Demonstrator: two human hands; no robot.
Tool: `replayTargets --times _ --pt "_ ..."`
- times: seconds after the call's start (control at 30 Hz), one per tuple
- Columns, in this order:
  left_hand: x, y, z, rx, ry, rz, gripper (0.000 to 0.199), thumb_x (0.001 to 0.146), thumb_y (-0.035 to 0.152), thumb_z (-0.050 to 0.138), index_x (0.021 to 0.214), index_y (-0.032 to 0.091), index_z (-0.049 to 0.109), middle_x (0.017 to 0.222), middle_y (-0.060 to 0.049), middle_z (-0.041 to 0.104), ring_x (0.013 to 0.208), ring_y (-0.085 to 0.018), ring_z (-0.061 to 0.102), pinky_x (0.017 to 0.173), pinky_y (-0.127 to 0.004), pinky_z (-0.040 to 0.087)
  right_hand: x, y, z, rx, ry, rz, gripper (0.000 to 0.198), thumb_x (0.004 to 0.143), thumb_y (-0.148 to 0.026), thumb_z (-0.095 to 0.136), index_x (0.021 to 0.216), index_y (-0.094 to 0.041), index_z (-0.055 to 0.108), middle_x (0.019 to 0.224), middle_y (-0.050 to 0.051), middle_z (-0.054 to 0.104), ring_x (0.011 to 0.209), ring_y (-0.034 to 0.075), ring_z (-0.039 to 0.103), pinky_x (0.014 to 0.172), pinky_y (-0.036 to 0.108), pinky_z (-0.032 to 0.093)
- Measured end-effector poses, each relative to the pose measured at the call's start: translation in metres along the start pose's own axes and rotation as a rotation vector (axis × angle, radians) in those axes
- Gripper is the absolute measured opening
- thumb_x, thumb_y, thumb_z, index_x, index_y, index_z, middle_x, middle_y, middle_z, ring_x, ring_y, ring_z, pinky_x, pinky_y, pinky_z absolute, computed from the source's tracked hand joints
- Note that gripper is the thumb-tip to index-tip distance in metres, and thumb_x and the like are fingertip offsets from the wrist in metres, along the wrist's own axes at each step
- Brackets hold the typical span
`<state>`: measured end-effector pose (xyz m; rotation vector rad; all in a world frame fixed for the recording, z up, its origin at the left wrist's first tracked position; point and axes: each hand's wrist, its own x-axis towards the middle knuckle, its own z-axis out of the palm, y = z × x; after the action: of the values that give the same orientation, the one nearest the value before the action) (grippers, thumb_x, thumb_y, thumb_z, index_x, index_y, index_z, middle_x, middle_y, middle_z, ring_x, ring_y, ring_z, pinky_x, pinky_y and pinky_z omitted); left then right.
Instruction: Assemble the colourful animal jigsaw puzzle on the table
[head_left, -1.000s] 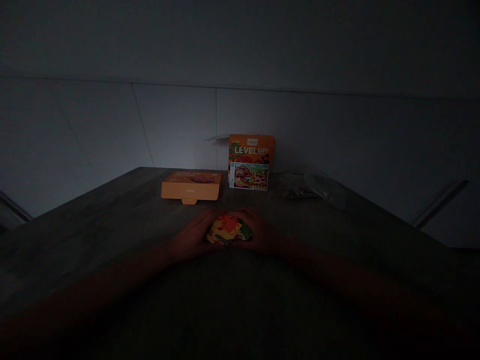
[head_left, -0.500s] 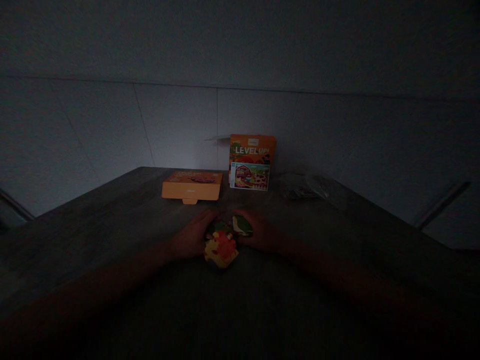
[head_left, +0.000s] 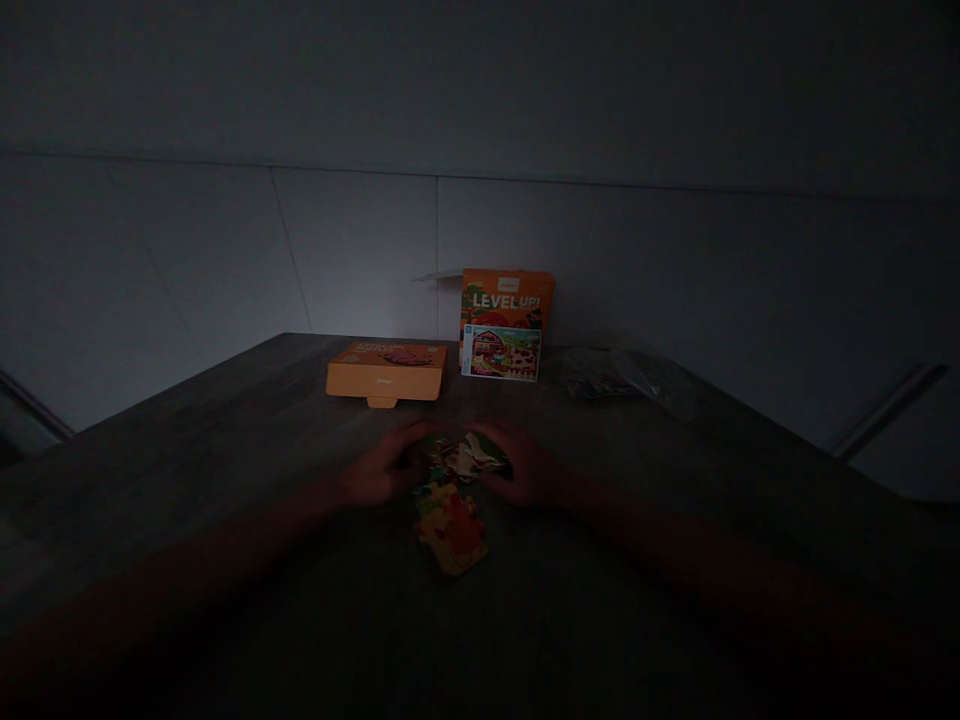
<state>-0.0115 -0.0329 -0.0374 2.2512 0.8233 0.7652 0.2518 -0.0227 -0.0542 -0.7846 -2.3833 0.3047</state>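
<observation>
From where I stand it's rather dim, but I can make out 2 bare hands facing each other low over the table [head_left: 225, 425]. The left hand [head_left: 384, 468] is curved, its fingers parted from the thumb; the right hand [head_left: 531, 466] mirrors it. Between the 2 sets of fingers lies a jumbled heap of puzzle pieces [head_left: 459, 458], some tilted, with pale edges and a green one right beside the right fingers. I can't tell from here whether either hand is actually pinching anything. Just on the person's side of the fingers, more pieces have a yellow and red patch [head_left: 454, 530], with knobbed edges showing. Beyond the left fingers, an orange box [head_left: 386, 382] lies flat, its front tab pointing back toward the hands. Straight past the gap between the fingers stands another orange box, the "LEVEL UP!" box [head_left: 510, 285], upright near the pale wall [head_left: 360, 250], with a farm picture card [head_left: 501, 354] upright in front of it. Beyond the right fingers rests a crumpled clear bag [head_left: 656, 380], its contents too dark to read.
</observation>
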Motion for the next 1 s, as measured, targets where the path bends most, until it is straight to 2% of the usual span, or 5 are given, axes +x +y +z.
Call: replayTargets --times 0.23,0.57,0.73,0.87,1.0 --pt "0.002 0.004 0.005 0.422 0.011 0.008 0.052 0.085 0.039 0.062 0.131 0.016 0.054 0.134 -0.014 0.053 0.124 -0.030 0.051 0.105 -0.045 0.044 0.002 0.001 0.003 -0.047 -0.016 0.052 0.070 0.078 -0.042 0.070 0.137 -0.013 0.047 0.126 0.018 0.058 0.114 0.032 0.054 0.097 0.047 0.045" --pt "0.005 0.000 0.008 0.409 0.128 -0.080 0.050 0.082 0.050 0.066 0.120 0.017 0.063 0.122 -0.012 0.062 0.107 -0.028 0.063 0.092 -0.039 0.053 0.004 0.002 0.006 0.062 0.025 0.097 0.059 0.077 -0.034 0.073 0.129 -0.016 0.053 0.125 0.014 0.060 0.114 0.028 0.056 0.097 0.043 0.045" --pt "0.006 -0.001 0.005 0.369 0.227 -0.132 0.043 0.083 0.043 0.064 0.118 0.017 0.063 0.114 -0.010 0.065 0.101 -0.026 0.065 0.088 -0.037 0.054 0.005 0.004 0.003 0.134 0.120 0.215 0.056 0.075 -0.029 0.072 0.127 -0.016 0.054 0.117 0.011 0.064 0.103 0.024 0.061 0.088 0.037 0.049" --pt "0.002 0.002 0.002 0.408 0.333 0.002 0.042 0.085 0.040 0.062 0.120 0.017 0.060 0.115 -0.010 0.065 0.104 -0.026 0.064 0.091 -0.040 0.052 0.003 0.001 -0.001 0.113 0.174 0.165 0.056 0.072 -0.026 0.072 0.125 -0.019 0.054 0.116 0.009 0.064 0.099 0.023 0.062 0.085 0.035 0.050" --pt "-0.005 0.012 0.006 0.430 0.139 0.215 0.051 0.086 0.043 0.064 0.129 0.019 0.052 0.129 -0.012 0.057 0.116 -0.026 0.057 0.097 -0.039 0.050 0.001 -0.007 -0.001 0.069 0.144 -0.013 0.056 0.076 -0.030 0.070 0.128 -0.018 0.053 0.117 0.011 0.063 0.101 0.023 0.060 0.088 0.036 0.048"
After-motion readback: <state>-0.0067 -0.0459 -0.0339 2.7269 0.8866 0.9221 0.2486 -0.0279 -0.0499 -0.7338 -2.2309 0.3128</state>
